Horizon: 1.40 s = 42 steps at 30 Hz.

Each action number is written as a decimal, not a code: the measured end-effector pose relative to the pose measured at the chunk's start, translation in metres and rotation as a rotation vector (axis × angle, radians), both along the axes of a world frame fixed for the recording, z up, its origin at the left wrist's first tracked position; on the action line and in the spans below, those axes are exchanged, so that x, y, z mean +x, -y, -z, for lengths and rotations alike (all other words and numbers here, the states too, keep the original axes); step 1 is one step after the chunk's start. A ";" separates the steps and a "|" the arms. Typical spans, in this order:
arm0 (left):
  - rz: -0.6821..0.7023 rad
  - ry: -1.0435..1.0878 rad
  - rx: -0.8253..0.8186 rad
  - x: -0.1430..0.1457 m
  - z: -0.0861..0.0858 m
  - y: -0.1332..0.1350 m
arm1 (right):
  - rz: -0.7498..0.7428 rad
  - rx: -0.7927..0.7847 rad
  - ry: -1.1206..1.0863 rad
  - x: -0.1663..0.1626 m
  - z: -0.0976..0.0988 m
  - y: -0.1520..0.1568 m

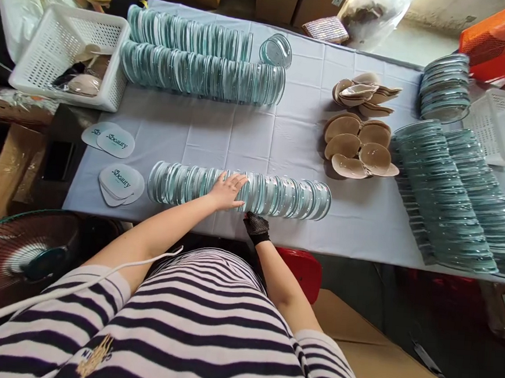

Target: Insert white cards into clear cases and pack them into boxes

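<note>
A long row of clear, round plastic cases (287,196) lies on its side along the near edge of the table. On top of its middle rests my bare left hand (228,191), fingers outstretched across the cases. My right hand (257,227), in a black mesh glove, is at the row's near side, just below the left hand. Its fingers are mostly hidden, so their grip cannot be made out. Left of the row are white printed cards (122,183) reading "beauty", with more cards (116,141) behind them.
Two more rows of cases (204,77) lie at the back left, beside a white basket (21,74). Beige cups (342,146) are heaped right of centre. Stacked cases (448,198) fill the table's right end. A fan (19,264) stands at lower left.
</note>
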<state>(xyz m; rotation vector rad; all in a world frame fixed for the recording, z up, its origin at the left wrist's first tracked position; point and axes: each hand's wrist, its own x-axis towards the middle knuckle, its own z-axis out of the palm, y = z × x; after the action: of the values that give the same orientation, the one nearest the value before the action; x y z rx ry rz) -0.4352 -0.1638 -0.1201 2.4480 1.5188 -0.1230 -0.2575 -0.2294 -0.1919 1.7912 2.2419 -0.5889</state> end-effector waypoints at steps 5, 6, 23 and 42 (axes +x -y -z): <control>0.011 0.008 -0.014 -0.004 -0.002 0.000 | 0.023 -0.030 0.027 0.000 -0.006 0.014; 0.015 0.012 -0.019 -0.006 -0.002 0.000 | 0.025 -0.017 0.029 0.005 -0.013 0.015; 0.028 0.060 0.002 0.056 0.004 -0.009 | -0.261 -0.060 0.314 -0.001 -0.129 -0.170; 0.005 -0.015 -0.054 0.055 -0.001 -0.004 | -0.039 -0.032 0.017 0.059 0.003 0.000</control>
<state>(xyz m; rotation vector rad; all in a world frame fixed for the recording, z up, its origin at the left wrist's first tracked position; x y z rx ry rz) -0.3799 -0.1595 -0.1188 2.4138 1.4954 -0.1813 -0.1987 -0.2295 -0.1952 1.7271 2.2376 -0.5965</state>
